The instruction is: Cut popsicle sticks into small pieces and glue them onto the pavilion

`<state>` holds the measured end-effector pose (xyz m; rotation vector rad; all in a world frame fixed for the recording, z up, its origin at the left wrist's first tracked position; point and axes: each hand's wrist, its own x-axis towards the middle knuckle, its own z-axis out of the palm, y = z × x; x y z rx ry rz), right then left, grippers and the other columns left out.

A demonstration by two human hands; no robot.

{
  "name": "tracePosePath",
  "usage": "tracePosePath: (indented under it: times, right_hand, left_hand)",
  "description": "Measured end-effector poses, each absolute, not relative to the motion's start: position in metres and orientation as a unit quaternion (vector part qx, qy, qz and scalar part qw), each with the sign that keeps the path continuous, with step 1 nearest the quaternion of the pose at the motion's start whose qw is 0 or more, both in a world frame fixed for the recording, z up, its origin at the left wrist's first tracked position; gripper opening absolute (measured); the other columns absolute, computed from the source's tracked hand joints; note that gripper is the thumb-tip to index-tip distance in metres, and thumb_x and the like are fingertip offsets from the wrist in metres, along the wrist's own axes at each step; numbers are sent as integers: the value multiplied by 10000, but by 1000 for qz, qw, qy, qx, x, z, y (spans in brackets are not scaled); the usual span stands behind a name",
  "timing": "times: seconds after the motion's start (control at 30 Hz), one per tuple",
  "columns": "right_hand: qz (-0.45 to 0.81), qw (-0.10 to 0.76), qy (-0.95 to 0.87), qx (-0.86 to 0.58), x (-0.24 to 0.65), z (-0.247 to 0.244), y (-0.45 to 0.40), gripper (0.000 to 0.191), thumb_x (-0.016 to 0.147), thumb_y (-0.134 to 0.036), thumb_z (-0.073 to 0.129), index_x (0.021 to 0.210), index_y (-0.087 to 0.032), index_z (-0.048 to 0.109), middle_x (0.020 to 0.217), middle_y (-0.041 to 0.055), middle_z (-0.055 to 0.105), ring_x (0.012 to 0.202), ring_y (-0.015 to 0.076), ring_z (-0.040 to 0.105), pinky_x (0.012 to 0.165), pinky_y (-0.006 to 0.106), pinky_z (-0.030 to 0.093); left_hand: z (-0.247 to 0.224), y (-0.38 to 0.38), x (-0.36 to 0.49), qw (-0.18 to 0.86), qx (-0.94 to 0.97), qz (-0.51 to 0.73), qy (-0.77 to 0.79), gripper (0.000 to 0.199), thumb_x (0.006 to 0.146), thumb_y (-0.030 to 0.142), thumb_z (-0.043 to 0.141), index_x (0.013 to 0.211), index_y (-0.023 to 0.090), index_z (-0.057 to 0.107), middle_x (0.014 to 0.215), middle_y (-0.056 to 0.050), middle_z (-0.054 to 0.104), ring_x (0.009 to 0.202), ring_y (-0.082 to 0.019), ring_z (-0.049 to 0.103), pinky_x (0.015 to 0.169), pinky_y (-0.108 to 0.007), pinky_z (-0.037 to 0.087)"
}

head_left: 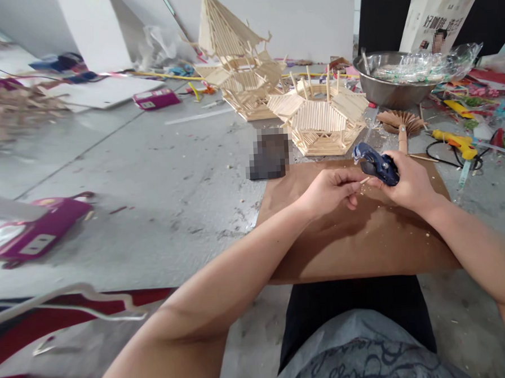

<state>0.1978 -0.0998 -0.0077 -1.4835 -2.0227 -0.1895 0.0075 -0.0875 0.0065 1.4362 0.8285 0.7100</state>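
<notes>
My left hand (329,192) pinches a short thin wooden stick (364,180), whose pale tip sticks out toward the right. My right hand (412,182) is closed around a pair of dark blue hand cutters (380,165). The cutters' head points up and to the left, just above the stick's tip. Whether the blades touch the stick I cannot tell. Both hands are over a brown board (324,258) dotted with small wood crumbs. Just beyond them stands a many-sided model of wooden sticks (320,118), with upright pegs on top.
Behind is a taller stick model (238,71) with a pointed roof. A metal bowl (394,94) holds plastic-wrapped material. A yellow glue gun (457,141) and a folded paper fan (399,122) lie right. Purple boxes (47,228) sit left; a dark, pixelated object (270,157) adjoins the board.
</notes>
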Motion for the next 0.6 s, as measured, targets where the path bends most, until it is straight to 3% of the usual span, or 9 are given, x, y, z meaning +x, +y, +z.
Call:
tracePosePath:
  times: [0.2,0.33,0.6]
  right_hand:
    - [-76,303,-771,-554,193,-6,-105,588,710,-688,458,1010,-186,516,888,111,639,789,266,611,667,364,440]
    - [-78,300,-778,-546,193,-6,-105,564,720,-665,469,1014,-187,517,899,109,640,793,262,607,671,361,437]
    - [-84,250,-777,-572,203,-8,-94,432,740,-496,521,1024,-170,524,878,110,644,770,266,599,631,347,418]
  left_hand:
    - [-1,-88,11,595,669,292,337,19,733,119,598,727,102,592,521,47,549,419,-43,531,448,-148,461]
    - [-7,-87,10,572,673,314,348,95,707,165,631,678,119,554,555,43,558,421,-49,540,425,-149,453]
    - [-6,-85,8,550,618,435,355,145,701,219,646,722,133,532,555,21,602,480,-78,589,492,-182,499]
